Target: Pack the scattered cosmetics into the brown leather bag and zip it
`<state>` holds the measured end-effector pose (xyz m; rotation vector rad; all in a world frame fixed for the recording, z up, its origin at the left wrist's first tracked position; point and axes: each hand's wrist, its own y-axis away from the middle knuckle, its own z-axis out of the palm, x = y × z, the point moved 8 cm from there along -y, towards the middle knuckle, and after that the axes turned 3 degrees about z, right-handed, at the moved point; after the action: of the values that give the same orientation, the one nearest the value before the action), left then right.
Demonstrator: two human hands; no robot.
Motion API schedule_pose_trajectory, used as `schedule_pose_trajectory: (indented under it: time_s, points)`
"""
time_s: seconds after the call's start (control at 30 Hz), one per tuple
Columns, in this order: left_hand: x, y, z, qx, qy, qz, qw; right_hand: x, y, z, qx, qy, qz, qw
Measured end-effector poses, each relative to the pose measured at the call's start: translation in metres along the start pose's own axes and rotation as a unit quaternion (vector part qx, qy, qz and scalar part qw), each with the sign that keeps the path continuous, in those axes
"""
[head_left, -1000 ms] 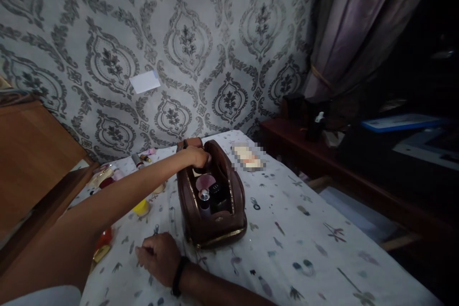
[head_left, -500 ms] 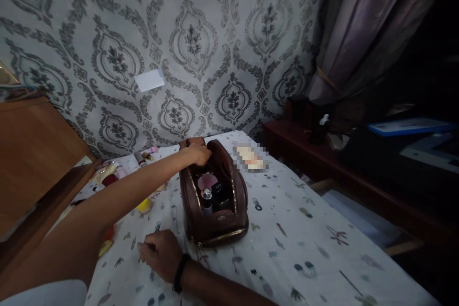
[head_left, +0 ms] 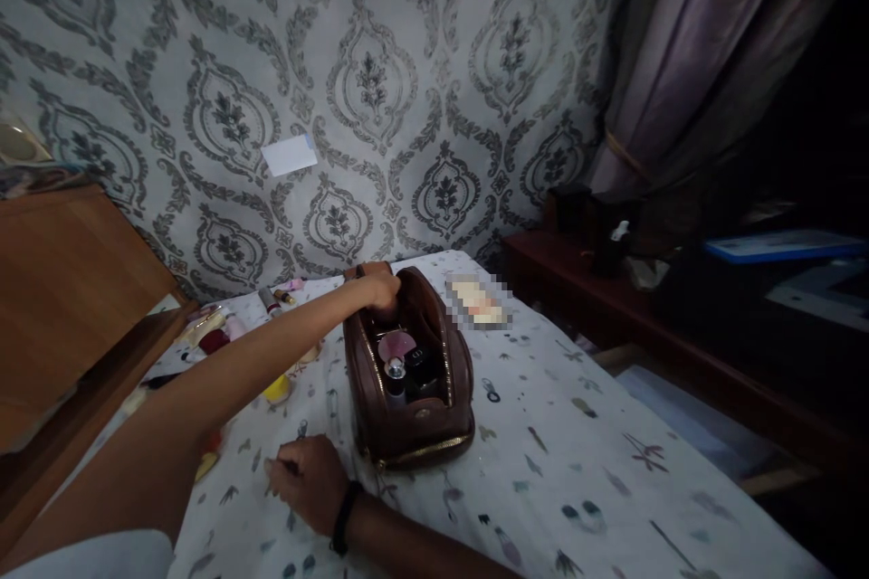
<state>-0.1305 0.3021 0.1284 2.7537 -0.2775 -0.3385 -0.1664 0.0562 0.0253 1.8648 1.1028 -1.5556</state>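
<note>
A brown leather bag with gold zips stands unzipped on the patterned white sheet. My left hand reaches into its far end; the fingers are hidden inside. In the bag are a pink round item, a small bottle with a shiny top and a black case. Near the bag's front left corner, my right hand rests on the sheet with its fingers curled in. Nothing shows in it. A black band circles that wrist.
Left of the bag lie several small items, among them a yellow one, a dark red one and a grey tube. A blurred-out item is to its right. A wooden panel borders the left; dark red furniture borders the right.
The view has shifted slightly, so everything appears a little further right. My left hand stays in the bag and my right hand stays on the sheet.
</note>
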Motion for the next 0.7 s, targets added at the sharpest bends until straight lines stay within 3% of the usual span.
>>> schedule_pose_trajectory:
  time_s: [0.2,0.37,0.47,0.57,0.63,0.7]
  points:
    - [0.004,0.006,-0.007,0.001,-0.018,-0.041,0.999,-0.002,0.001,-0.001,0.004,-0.011,-0.010,1.000]
    - [0.007,0.028,-0.036,0.052,-0.011,-0.037,0.998,0.001,0.001,0.000,-0.005,-0.016,0.008,1.000]
    - [0.000,0.055,-0.058,0.114,0.000,-0.031,0.993,0.004,-0.001,0.001,-0.009,-0.019,0.015,1.000]
    - [-0.009,0.093,-0.071,0.239,0.047,-0.023,0.970,0.007,-0.003,0.002,-0.012,-0.014,0.013,1.000]
    - [-0.016,0.122,-0.066,0.329,0.100,-0.026,0.939,0.009,-0.004,0.003,-0.015,-0.013,0.015,1.000]
    - [-0.021,0.149,-0.046,0.385,0.147,-0.035,0.910,0.010,-0.005,0.005,-0.021,-0.017,0.012,1.000]
